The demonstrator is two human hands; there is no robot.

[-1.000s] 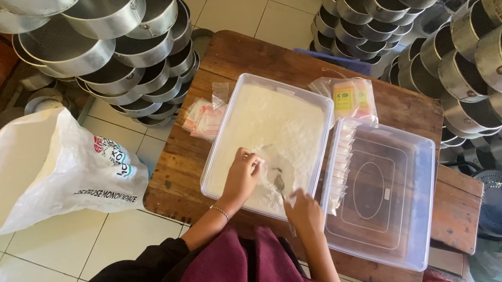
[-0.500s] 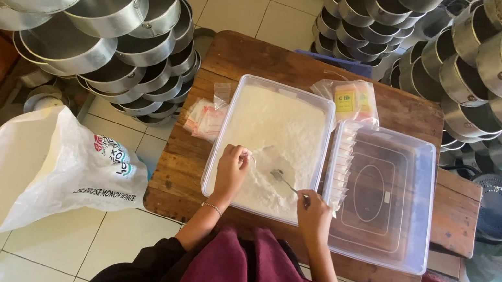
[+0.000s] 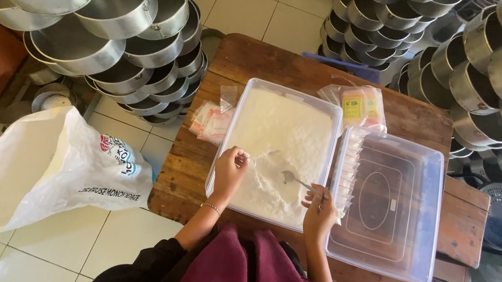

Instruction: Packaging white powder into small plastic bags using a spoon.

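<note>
A single head-worn camera looks almost straight down from above the person; its top edge faces away from the wearer, whose torso fills the 6 o'clock edge; it sits at moderate height, taking in the whole wooden table (image 3: pixel 194 172) at centre, tiled floor (image 3: pixel 243 9) toward 12 and 7 o'clock, and stacked metal pans (image 3: pixel 116 30) at 10 and 2 o'clock; no second view shares the scene.

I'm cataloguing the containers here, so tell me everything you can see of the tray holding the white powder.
The powder tray is a clear, rectangular plastic tub with rounded corners and a raised rim, lying flat on the wooden table. White powder nearly fills it. The left hand rests at its near-left edge; the right hand holds a metal spoon in the powder. A second clear tub adjoins its right side.
</note>
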